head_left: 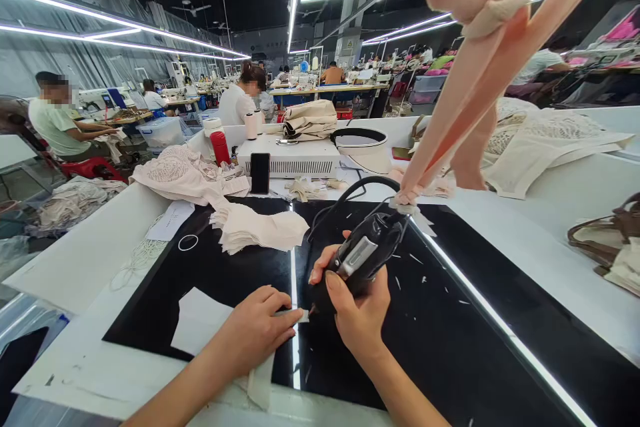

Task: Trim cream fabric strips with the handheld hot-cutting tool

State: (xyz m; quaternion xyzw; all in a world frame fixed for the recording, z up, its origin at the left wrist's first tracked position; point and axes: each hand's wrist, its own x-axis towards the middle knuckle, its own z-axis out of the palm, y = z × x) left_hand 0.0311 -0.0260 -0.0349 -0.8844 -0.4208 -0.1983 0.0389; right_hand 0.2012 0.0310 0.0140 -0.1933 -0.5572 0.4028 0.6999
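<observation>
My right hand (361,310) is wrapped round a black handheld power tool (357,253) with a silver plate; a thick black cable runs from its rear. My left hand (265,323) presses down on a pale fabric piece (260,380), fingertips close to the tool's front end. A narrow end of the fabric sticks out past the fingers, just left of the tool. Beneath the left wrist lies a white pattern-like sheet (200,320). Beyond it, a stack of cream fabric pieces (260,227) rests on the black mat (450,347).
Peach fabric strips (460,87) hang over the tool. At the back stand a white box (295,159), a phone (260,173), a red bottle (219,148) and a visor (363,147). Lace pieces (173,173) lie left. A seated person (65,123) works farther left.
</observation>
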